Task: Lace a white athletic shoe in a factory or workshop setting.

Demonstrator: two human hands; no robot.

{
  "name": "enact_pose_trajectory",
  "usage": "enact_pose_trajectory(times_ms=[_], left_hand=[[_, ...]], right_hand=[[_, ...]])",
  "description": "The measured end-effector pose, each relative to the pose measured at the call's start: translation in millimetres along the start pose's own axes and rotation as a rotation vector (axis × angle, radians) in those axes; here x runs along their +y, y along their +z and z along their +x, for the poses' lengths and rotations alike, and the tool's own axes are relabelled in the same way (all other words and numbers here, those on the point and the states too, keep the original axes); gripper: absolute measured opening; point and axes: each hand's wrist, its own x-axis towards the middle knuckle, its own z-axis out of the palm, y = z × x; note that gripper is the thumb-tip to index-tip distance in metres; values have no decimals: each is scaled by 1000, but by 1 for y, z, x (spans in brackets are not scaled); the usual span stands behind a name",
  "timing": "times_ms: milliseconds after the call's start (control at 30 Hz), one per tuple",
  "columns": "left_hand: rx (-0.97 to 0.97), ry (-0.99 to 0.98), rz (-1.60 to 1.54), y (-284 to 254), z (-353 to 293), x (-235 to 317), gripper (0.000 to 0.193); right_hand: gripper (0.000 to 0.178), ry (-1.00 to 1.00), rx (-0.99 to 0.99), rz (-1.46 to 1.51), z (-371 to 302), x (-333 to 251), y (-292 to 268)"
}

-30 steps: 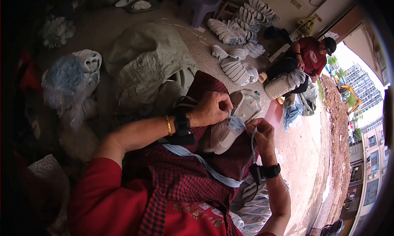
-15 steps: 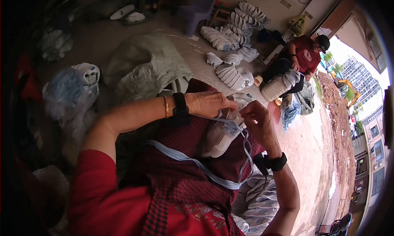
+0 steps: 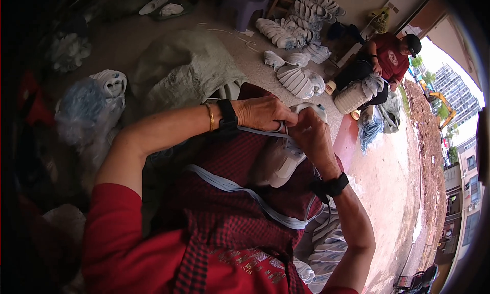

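A pale sneaker [image 3: 280, 169] rests on my lap over a dark red checked apron [image 3: 214, 163], its toe toward me. My left hand [image 3: 263, 113] is closed over the shoe's upper part, with a light blue shoelace [image 3: 259, 132] running through its fingers. Fingers curled, my right hand [image 3: 310, 133] meets it at the lacing; what its fingertips pinch is hidden behind the hand. A bundle of light blue laces [image 3: 245, 194] lies across my lap below the shoe.
Beyond my lap sits a large woven sack [image 3: 189, 64]. Rows of white shoes [image 3: 298, 82] stand on the floor ahead, more shoes [image 3: 329, 255] at my lower right. A plastic-wrapped bundle [image 3: 84, 107] is at left. Another person [image 3: 390, 56] sits at right, handling shoes.
My right hand has moved up and left, over the shoe's lacing and against my left hand. The lace loops that hung beside the shoe are now mostly hidden. The view has shifted slightly.
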Motion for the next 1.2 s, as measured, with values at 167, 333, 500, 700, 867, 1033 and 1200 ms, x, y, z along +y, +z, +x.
enact_pose_trajectory(times_ms=[167, 333, 500, 700, 867, 1033, 1200], left_hand=[[-43, -37, 58, -9, -1, 8, 23], [-129, -1, 131, -20, 10, 7, 27], [-90, -19, 186, -12, 10, 18, 34], [99, -55, 165, -12, 37, 37, 25], [59, -227, -129, 10, 71, 47, 20], [38, -358, -245, 14, 65, 53, 23], [25, -596, -497, -3, 49, 61, 20]], right_hand=[[26, 9, -101, -16, -3, 4, 6], [23, -19, -101, 91, 0, 7, 4], [20, -237, -90, -249, -7, 12, -34], [9, 21, -23, -34, -32, 20, -77], [8, -42, 70, -10, -42, 17, -72], [11, 28, 59, 94, -44, 9, -70], [24, -60, 70, 298, -28, 19, -63]])
